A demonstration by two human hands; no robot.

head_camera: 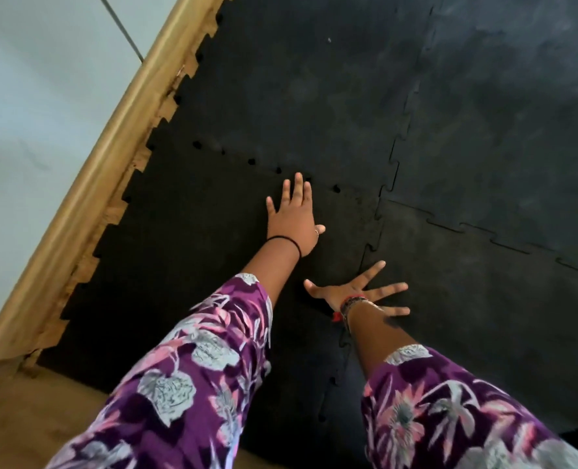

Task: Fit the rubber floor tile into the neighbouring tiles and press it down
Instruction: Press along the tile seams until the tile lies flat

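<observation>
A black rubber floor tile (192, 252) with jigsaw edges lies flat at the near left, between the skirting and its neighbours. My left hand (292, 218) rests palm down on it near its far edge, fingers together, fingertips at the seam with the far tile (280, 96). My right hand (358, 292) lies flat with fingers spread across the right-hand seam, partly on the near right tile (483, 316). Small gaps show along the far seam. Neither hand holds anything.
A wooden skirting board (111, 157) runs diagonally along the left, below a pale wall (27, 113). Bare tan floor (27, 411) shows at the near left. More dusty black tiles (517, 113) cover the floor to the right and beyond.
</observation>
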